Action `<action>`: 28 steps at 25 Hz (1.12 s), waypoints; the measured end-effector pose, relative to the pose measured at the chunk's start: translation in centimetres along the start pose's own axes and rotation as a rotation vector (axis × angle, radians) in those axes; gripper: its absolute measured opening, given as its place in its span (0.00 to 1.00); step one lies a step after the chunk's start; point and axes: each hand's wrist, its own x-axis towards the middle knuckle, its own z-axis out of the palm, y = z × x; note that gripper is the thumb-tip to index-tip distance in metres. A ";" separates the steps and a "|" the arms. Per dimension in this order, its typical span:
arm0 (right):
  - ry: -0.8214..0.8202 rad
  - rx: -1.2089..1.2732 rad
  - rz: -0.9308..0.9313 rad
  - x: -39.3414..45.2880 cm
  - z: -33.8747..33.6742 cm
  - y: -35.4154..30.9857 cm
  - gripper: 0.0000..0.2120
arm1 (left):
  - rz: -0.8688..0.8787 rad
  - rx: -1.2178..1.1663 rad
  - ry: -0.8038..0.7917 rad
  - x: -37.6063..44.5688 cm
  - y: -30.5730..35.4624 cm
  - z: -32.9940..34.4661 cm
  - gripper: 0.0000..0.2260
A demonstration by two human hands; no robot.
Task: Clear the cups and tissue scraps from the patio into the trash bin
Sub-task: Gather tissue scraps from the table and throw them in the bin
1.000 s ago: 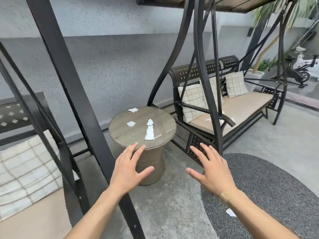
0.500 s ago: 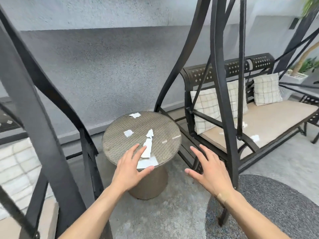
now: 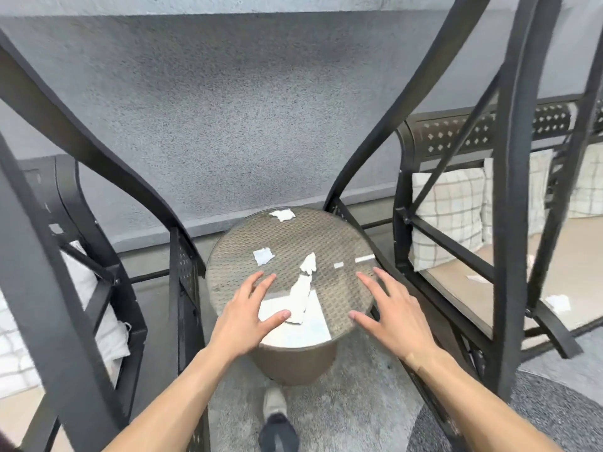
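Note:
A round wicker side table (image 3: 332, 233) with a glass top stands between two black swing frames. Several white tissue scraps lie on it: one at the far rim (image 3: 282, 215), a small square one (image 3: 263, 256), and a long torn strip (image 3: 303, 288) running toward me. My left hand (image 3: 248, 316) hovers spread over the table's near left, thumb close to the strip. Spread too, my right hand (image 3: 388, 316) is over the near right rim. Both hold nothing. More scraps (image 3: 558, 303) lie on the right swing's seat. No cup or trash bin is in view.
Black metal swing frames (image 3: 512, 190) rise close on both sides of the table. The right swing has checked cushions (image 3: 447, 210) on a tan seat; the left swing holds a pale cushion (image 3: 107, 334). A grey wall is behind, a dark round rug (image 3: 554, 412) at lower right, my foot (image 3: 277, 429) below.
I have stepped closer to the table, which now fills the centre. Both hands have moved forward over its top, the right one swinging in from beside the swing frame.

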 end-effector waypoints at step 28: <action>-0.577 0.033 -0.034 29.9 21.9 4.6 0.28 | 0.083 0.218 -0.786 20.2 -9.3 16.1 0.49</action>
